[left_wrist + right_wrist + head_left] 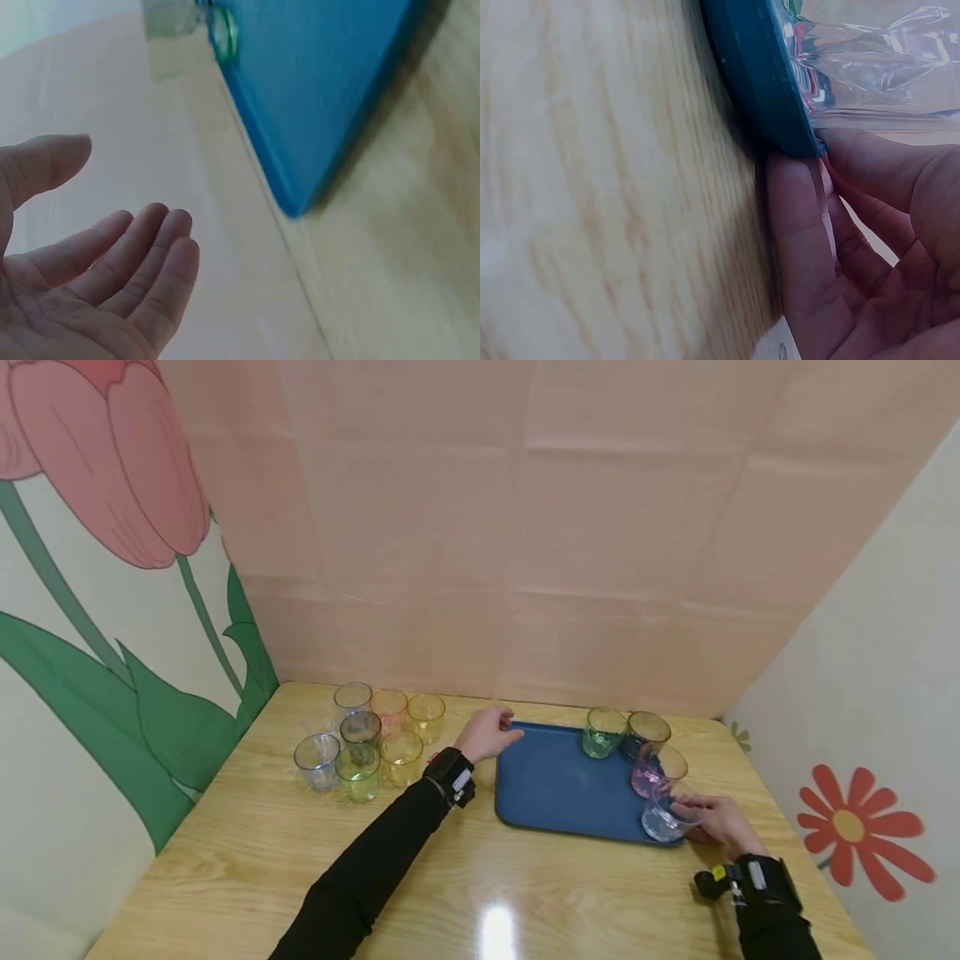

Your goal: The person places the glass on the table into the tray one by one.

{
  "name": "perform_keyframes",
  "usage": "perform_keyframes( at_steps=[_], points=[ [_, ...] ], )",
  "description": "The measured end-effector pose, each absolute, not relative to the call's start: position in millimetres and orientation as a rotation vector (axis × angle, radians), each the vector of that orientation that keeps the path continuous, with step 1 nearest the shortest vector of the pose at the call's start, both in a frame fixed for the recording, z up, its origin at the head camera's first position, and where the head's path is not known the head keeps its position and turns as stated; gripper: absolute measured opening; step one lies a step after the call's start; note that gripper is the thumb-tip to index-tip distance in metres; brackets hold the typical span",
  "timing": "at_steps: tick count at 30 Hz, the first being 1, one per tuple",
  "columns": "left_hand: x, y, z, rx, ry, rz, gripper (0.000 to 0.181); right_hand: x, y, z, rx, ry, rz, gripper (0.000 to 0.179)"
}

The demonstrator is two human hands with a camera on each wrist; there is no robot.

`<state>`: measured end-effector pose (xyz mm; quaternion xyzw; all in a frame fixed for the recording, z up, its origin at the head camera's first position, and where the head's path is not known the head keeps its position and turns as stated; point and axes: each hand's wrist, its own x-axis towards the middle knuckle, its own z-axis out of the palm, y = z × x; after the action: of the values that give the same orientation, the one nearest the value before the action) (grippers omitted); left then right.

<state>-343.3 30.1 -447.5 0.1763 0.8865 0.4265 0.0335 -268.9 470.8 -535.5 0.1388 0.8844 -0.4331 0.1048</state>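
At the near edge of the wooden tabletop (570, 893), the person's right hand (716, 821) pinches the near right corner of a blue tray (562, 785), thumb above the rim and a finger against its underside, the gap between them narrow. The tray lies on the right half of the tabletop. Just beside the thumb, a clear glass (660, 822) stands on the tray in that corner, with a pink glass (643, 779) right behind it. Farther left, a cluster of coloured glasses (358, 781) stands upright on the wood. The left hand (486, 735) is beside the tray's far left corner, holding nothing, thumb well apart from gently bent fingers. Toward the tray's far right corner stand a dark glass (636, 745) and a green glass (602, 742), and behind everything hangs a creased pinkish sheet (517, 543).
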Motion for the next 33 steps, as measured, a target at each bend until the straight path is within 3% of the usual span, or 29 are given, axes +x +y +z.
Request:
perform_keyframes(
  at_steps=[20, 22, 28, 33],
  points=[
    [-378.0, -44.5, -406.6, 0.342, 2.934, 0.909, 0.066, -270.4, 471.0, -536.9, 0.412, 2.616, -1.279, 0.057],
    [-378.0, -52.3, -404.9, 0.312, 2.955, 0.854, 0.065, -270.5, 470.8, -537.5, 0.414, 2.611, -1.287, 0.057],
    [-378.9, -70.8, -409.5, 0.296, 3.037, 0.705, 0.036, -271.0, 469.0, -537.0, 0.446, 2.595, -1.302, 0.053],
    [-383.2, -76.3, -417.5, 0.271, 3.049, 0.615, 0.042, -271.3, 468.5, -536.2, 0.452, 2.596, -1.315, 0.05]
  ],
)
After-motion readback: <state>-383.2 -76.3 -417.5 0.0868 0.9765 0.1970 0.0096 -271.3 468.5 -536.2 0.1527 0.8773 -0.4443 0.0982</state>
